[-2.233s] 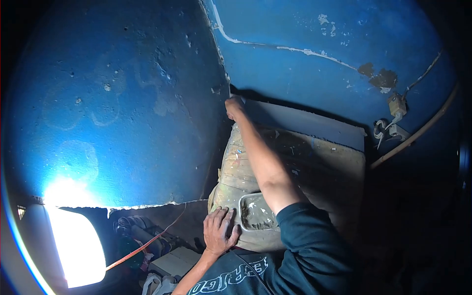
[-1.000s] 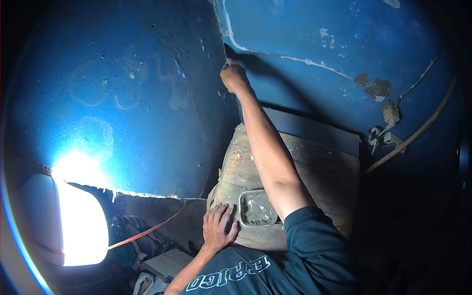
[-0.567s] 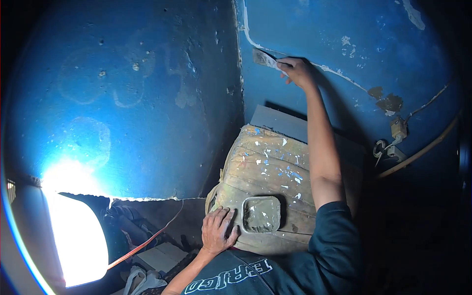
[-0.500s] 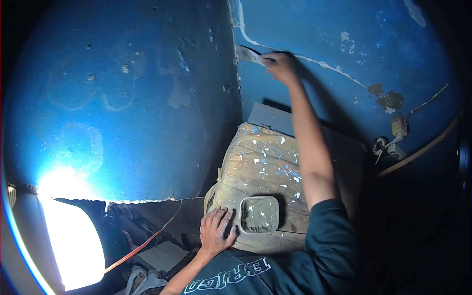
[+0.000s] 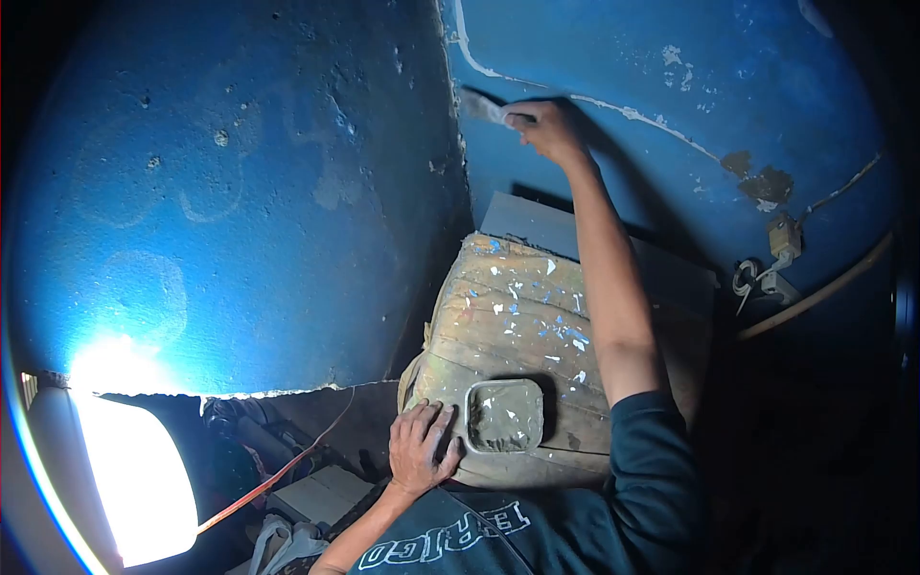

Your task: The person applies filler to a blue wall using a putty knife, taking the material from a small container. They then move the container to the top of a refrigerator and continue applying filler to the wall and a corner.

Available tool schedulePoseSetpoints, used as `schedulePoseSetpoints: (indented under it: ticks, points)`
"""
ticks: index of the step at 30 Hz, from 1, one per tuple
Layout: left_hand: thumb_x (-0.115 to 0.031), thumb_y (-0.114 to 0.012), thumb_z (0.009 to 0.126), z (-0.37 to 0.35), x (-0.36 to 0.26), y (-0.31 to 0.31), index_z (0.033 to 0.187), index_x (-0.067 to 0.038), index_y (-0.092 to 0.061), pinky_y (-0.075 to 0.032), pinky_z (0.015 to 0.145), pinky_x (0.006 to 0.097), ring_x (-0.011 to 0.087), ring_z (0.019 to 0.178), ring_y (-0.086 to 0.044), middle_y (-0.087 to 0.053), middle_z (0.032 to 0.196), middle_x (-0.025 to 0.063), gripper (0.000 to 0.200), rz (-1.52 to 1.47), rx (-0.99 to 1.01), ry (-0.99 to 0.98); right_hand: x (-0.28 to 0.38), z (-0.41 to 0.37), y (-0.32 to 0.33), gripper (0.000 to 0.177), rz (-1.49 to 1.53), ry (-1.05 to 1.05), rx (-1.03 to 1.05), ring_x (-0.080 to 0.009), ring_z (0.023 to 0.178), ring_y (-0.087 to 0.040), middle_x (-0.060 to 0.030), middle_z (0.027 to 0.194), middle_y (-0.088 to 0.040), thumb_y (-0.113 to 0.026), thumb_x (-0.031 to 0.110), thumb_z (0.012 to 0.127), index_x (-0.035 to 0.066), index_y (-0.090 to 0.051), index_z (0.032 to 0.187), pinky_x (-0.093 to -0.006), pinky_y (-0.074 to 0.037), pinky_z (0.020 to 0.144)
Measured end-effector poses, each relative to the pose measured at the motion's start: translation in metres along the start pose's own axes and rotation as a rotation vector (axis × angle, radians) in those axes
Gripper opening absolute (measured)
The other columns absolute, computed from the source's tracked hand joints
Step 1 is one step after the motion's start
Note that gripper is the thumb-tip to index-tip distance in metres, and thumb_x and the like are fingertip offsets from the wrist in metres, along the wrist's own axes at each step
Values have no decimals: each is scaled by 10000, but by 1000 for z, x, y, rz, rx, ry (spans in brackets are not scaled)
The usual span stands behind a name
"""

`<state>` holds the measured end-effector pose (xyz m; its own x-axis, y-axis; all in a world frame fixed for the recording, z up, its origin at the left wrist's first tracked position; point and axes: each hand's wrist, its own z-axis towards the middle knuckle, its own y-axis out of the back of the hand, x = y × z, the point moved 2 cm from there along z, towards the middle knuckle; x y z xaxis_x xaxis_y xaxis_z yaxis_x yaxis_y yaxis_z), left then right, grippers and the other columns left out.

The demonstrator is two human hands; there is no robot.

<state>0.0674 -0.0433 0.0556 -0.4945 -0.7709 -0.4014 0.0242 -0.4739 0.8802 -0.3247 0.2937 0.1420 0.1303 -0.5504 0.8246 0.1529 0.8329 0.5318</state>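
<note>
My right hand (image 5: 539,127) is closed on the handle of a flat scraper (image 5: 479,107), whose blade lies against the blue wall (image 5: 594,57) near the inner corner. Below, my left hand (image 5: 420,446) rests with fingers spread on the stained padded cushion (image 5: 498,316), beside a square metal tray (image 5: 470,422) with greyish residue and white flakes in it. White and blue paint chips are scattered over the cushion.
A socket box (image 5: 784,235) with white cable and a pole (image 5: 815,297) are at the right. A very bright lamp (image 5: 139,479) glares at the lower left, near an orange cord (image 5: 268,484). A grey board (image 5: 527,222) stands behind the cushion.
The scraper and my right hand have shifted very slightly left along the wall. The view has tilted a little. My left hand keeps its place on the cushion.
</note>
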Motion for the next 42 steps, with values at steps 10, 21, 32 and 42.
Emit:
schedulePoseSetpoints:
  ticks: [10, 21, 32, 42]
  points:
    - [-238, -745, 774, 0, 0, -1, 1284, -72, -654, -425, 1021, 482, 348, 1210, -573, -629, 1247, 145, 544, 2, 1, 0, -6, 10, -7, 326, 8, 34, -39, -111, 604, -596, -56, 771, -699, -685, 354, 951, 163, -742, 1209, -304, -465, 519]
    - [-230, -743, 778, 1, 0, 0, 1285, -72, -653, -426, 1018, 480, 347, 1217, -571, -630, 1241, 141, 539, -7, 8, 7, -13, 5, -20, 271, 91, 32, -125, -296, 1091, -692, -141, 1152, -732, -684, 276, 946, 131, -747, 1166, -373, -521, 936]
    - [-245, -742, 784, 2, 0, 1, 1280, -72, -655, -417, 1019, 485, 352, 1217, -568, -630, 1252, 149, 533, 4, 23, 1, -31, -2, -44, 302, 31, -26, -75, -328, 1113, -680, -144, 1168, -725, -667, 322, 949, 132, -745, 1170, -388, -511, 964]
    - [-230, -745, 777, 3, 2, 0, 1283, -66, -654, -423, 1021, 485, 350, 1207, -574, -629, 1242, 148, 540, -6, 25, -1, -61, -8, -56, 288, -114, 5, -53, -338, 1091, -683, -127, 1165, -724, -684, 347, 927, 184, -752, 1154, -387, -525, 963]
